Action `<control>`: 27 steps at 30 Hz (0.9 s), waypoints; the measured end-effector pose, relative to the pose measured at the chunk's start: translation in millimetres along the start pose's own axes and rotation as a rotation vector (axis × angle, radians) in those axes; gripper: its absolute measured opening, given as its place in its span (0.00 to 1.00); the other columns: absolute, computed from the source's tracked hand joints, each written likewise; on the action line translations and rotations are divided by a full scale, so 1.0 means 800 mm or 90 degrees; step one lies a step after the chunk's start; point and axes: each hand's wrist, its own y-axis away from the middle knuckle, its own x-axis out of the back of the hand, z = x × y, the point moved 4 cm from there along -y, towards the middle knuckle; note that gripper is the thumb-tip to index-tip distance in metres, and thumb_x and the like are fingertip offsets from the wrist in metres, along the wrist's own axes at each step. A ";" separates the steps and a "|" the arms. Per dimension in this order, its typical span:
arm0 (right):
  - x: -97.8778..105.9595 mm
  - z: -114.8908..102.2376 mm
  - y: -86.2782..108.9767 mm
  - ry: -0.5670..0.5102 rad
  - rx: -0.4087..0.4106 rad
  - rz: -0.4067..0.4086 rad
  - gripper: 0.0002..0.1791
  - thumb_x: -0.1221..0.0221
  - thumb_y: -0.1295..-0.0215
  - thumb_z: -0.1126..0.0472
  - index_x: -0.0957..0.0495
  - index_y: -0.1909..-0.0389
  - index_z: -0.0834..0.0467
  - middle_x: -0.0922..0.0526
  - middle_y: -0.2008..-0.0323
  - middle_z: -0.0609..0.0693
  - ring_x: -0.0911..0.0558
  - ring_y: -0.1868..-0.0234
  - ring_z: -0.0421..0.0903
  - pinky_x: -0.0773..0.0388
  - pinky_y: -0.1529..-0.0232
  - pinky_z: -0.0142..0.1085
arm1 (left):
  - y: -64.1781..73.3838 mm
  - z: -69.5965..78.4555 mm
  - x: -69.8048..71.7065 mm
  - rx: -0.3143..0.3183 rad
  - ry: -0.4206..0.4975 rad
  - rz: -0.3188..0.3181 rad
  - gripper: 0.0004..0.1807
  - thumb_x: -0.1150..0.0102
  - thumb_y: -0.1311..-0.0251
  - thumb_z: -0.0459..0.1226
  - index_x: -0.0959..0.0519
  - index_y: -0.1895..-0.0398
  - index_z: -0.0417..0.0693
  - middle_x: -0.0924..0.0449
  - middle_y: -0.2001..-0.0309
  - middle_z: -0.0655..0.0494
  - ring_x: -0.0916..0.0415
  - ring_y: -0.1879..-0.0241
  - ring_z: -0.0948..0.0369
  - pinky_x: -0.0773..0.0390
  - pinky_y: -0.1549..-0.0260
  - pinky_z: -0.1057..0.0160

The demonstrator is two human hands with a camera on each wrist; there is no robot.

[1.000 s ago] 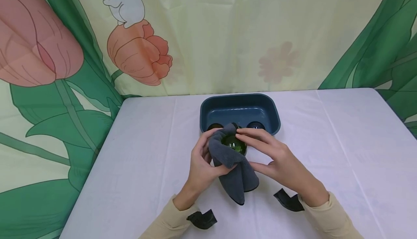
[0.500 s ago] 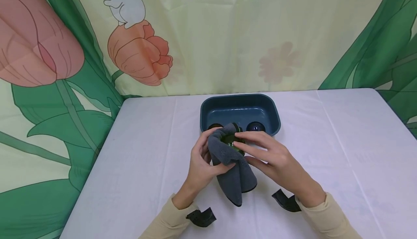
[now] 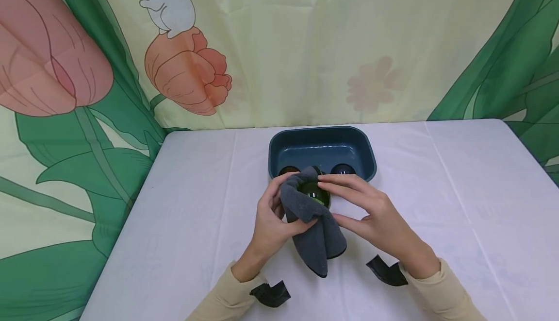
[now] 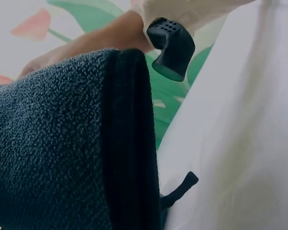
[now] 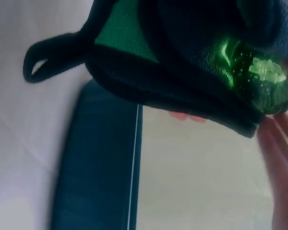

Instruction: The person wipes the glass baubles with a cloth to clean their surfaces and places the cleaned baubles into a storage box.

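Note:
In the head view, my left hand [image 3: 272,216] grips a dark grey towel [image 3: 305,209] wrapped around the left side of a green glass ball [image 3: 315,194]. The fingers of my right hand [image 3: 371,209] rest against the ball's upper right side, with the thumb lower down by the towel. The right wrist view shows the see-through green ball [image 5: 264,79] against the towel [image 5: 182,57], with fingertips at its edge. Towel [image 4: 62,139] fills much of the left wrist view and hides the ball there. The ball's far side is covered by cloth.
Just beyond the hands stands a dark blue rectangular tub [image 3: 320,134]. A dark round ball [image 3: 342,168] and a brownish one [image 3: 288,169] show at its near side. White cloth [image 3: 196,204] covers the table, and a patterned curtain [image 3: 297,54] hangs behind.
My right hand shifted left across the ball, then back to the right, uncovering more of it. The towel swayed slightly with this. My left hand has stayed nearly in place.

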 end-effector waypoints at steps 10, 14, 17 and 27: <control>-0.003 -0.003 -0.001 0.003 0.059 -0.007 0.26 0.44 0.29 0.49 0.22 0.40 0.63 0.21 0.40 0.55 0.26 0.35 0.44 0.28 0.38 0.26 | 0.001 0.000 -0.001 -0.002 0.007 -0.012 0.40 0.26 0.50 0.32 0.34 0.33 0.38 0.24 0.41 0.35 0.22 0.45 0.56 0.22 0.43 0.59; -0.001 -0.003 0.000 -0.006 0.012 -0.015 0.26 0.39 0.33 0.52 0.23 0.39 0.62 0.21 0.40 0.55 0.25 0.36 0.43 0.28 0.38 0.26 | 0.000 0.000 -0.001 0.001 0.005 -0.023 0.40 0.26 0.49 0.33 0.34 0.33 0.39 0.24 0.42 0.36 0.22 0.45 0.56 0.22 0.42 0.59; 0.000 -0.002 0.001 -0.016 -0.040 -0.011 0.30 0.29 0.45 0.65 0.23 0.38 0.60 0.20 0.41 0.54 0.25 0.37 0.40 0.27 0.40 0.24 | 0.001 0.002 -0.002 -0.002 0.001 -0.031 0.41 0.28 0.53 0.26 0.35 0.32 0.38 0.24 0.42 0.35 0.22 0.45 0.56 0.23 0.41 0.59; 0.000 -0.001 0.000 -0.015 -0.078 -0.016 0.41 0.27 0.57 0.77 0.24 0.36 0.58 0.22 0.39 0.53 0.26 0.35 0.41 0.29 0.38 0.24 | 0.001 0.003 0.000 -0.010 -0.015 -0.019 0.42 0.29 0.56 0.22 0.34 0.33 0.38 0.23 0.42 0.35 0.22 0.44 0.56 0.22 0.43 0.58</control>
